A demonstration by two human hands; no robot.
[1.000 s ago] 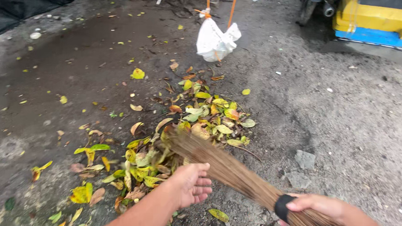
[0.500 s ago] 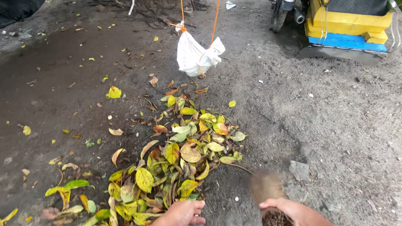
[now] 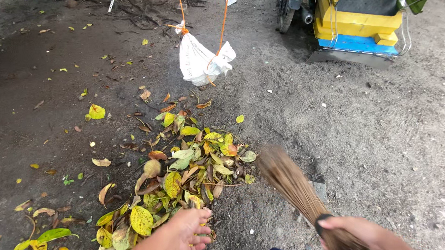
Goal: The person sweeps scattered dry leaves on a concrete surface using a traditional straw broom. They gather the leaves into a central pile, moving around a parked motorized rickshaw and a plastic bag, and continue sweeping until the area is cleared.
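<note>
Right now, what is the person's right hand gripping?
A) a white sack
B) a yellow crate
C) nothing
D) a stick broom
D: the right hand is closed around the bound end of the stick broom, whose bristles fan out beside the leaf pile.

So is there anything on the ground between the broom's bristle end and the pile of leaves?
Nothing visible. The broom, held in the right hand, has its blurred tip just right of the leaf pile, with only bare dirt between them. A flat grey stone sits behind the bristles, on the far side from the pile.
</note>
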